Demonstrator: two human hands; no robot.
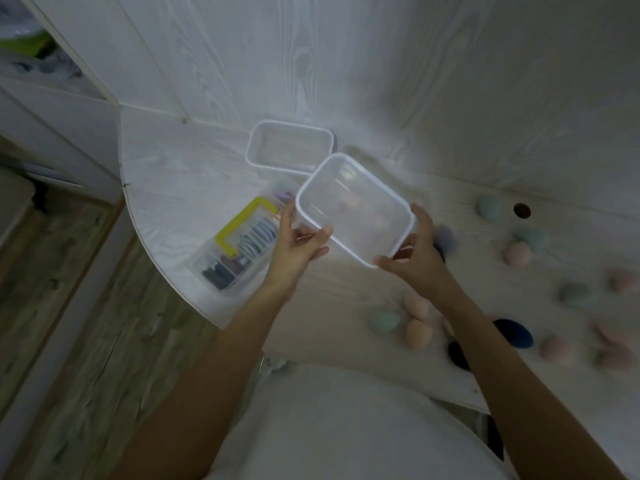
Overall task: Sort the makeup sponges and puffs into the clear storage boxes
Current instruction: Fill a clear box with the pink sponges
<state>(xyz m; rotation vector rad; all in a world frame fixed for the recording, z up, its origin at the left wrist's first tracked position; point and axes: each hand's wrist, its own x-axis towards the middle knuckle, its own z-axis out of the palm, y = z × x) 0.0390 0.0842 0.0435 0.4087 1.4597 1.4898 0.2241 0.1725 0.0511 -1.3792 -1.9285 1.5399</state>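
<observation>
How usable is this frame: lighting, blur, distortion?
Head view: dim overall, brightest around the held clear box; the sponges at right are smeared by motion blur; wide-angle bending curves the table edge and wall panels; both hands, left hand and right hand, stay fairly sharp.

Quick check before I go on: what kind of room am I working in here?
Probably a home, at a white wood-grain desk with a cable hole, set against matching wall panels and over wood-look flooring. Makeup sponges lie loose on it, and both hands hold a clear box.
</observation>
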